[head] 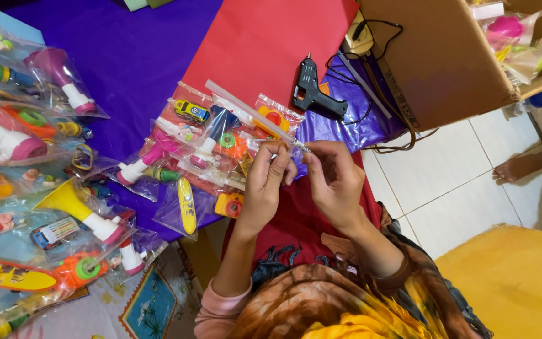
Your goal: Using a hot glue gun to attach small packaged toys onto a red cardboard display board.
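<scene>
A long translucent glue stick [246, 109] slants from upper left down to my hands. My left hand [266, 182] pinches its lower end between thumb and fingers. My right hand [332, 179] grips the same end right beside the left, fingers curled around the tip. Both hands hover above a heap of clear plastic bags of small toys [211, 147] that lie on purple and red sheets. A black glue gun [313, 93] rests on crumpled purple foil just beyond my hands.
More toy bags with trumpets, cars and skateboards [39, 182] crowd the left side. A cardboard box [446, 56] stands at upper right with a power strip and cables [362, 37]. White floor tiles, a yellow surface [509, 282] and another person's bare foot [519, 166] lie to the right.
</scene>
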